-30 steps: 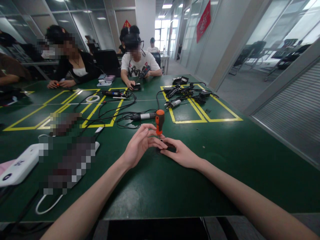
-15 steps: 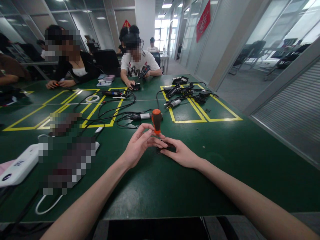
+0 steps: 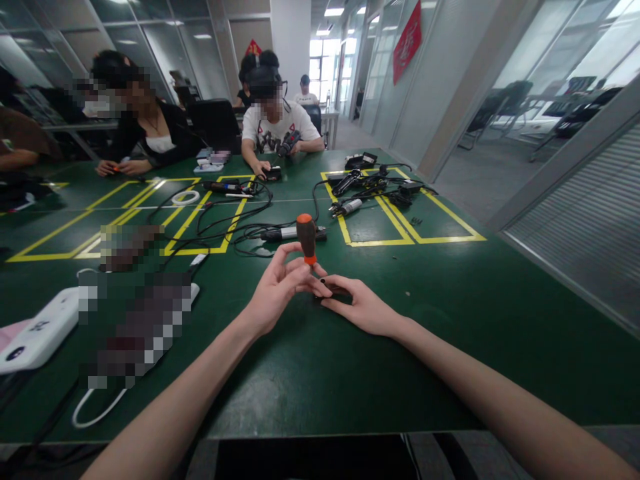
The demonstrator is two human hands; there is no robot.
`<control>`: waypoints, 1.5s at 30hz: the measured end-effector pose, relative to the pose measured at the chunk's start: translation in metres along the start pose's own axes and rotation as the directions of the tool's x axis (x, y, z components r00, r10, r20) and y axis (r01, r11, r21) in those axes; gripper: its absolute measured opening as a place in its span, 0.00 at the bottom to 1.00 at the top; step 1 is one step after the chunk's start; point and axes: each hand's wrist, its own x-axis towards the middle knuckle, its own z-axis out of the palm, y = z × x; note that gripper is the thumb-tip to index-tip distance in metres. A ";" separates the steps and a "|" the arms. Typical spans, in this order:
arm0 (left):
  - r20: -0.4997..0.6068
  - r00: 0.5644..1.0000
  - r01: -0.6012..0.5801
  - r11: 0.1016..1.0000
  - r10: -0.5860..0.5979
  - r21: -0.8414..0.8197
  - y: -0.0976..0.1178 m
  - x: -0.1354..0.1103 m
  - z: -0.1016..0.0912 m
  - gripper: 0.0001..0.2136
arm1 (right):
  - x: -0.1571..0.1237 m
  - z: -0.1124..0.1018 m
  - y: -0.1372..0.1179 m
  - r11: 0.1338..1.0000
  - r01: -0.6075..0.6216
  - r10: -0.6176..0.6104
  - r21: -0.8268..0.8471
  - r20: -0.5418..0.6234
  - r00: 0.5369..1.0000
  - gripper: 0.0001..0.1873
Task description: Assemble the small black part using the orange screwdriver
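Note:
A screwdriver with an orange and dark grey handle stands nearly upright over the green table, its top leaning slightly left. My left hand has its fingers closed around the lower end of the handle. Beneath it, a small black part lies on the tabletop, mostly covered by fingers. My right hand grips that part from the right, thumb on the near side and fingers on the far side. The screwdriver's tip is hidden behind the fingers.
Black cables and a silver-and-black electric screwdriver lie just beyond my hands. More tools and cables fill the yellow-taped area at the back right. A white power bank sits at left. A co-worker works across the table.
The screwdriver's handle has tipped a little to the left, and my left fingers have closed in around its lower end. My right hand stays put on the black part.

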 end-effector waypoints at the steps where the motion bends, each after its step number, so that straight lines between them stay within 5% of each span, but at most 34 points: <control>1: -0.007 1.000 0.005 1.000 -0.005 -0.005 0.000 0.000 0.000 0.19 | 0.000 0.000 0.000 1.000 0.002 -0.002 0.001 -0.003 1.000 0.10; 8: -0.035 0.999 -0.028 0.991 0.032 0.129 0.005 0.007 -0.006 0.17 | 0.002 0.004 0.004 1.000 -0.011 0.009 -0.025 -0.058 0.998 0.10; 16: -0.043 0.978 -0.173 0.907 0.205 0.383 0.023 0.021 -0.004 0.19 | 0.002 0.007 0.009 0.998 -0.019 0.011 -0.059 -0.124 0.992 0.13; 22: 0.036 0.947 -0.295 0.821 0.319 0.488 0.031 0.028 -0.006 0.39 | 0.002 0.007 0.010 0.997 -0.008 -0.004 -0.075 -0.162 0.987 0.13; 24: 0.074 0.936 -0.322 0.751 0.345 0.576 0.031 0.031 -0.008 0.38 | 0.003 0.006 0.011 0.997 -0.008 -0.006 -0.081 -0.171 0.985 0.14; 30: 0.346 0.828 -0.506 0.323 0.440 0.800 0.039 0.038 -0.007 0.29 | 0.003 0.006 0.014 0.996 0.011 -0.026 -0.092 -0.170 0.985 0.14; 37: 0.423 0.806 -0.516 0.142 0.413 0.845 0.050 0.034 -0.007 0.25 | 0.002 0.005 0.013 0.994 0.016 -0.033 -0.104 -0.167 0.985 0.14; 45: 0.510 0.785 -0.568 0.080 0.352 0.819 0.067 0.033 0.001 0.20 | 0.002 0.004 0.014 0.993 0.026 -0.045 -0.116 -0.164 0.985 0.13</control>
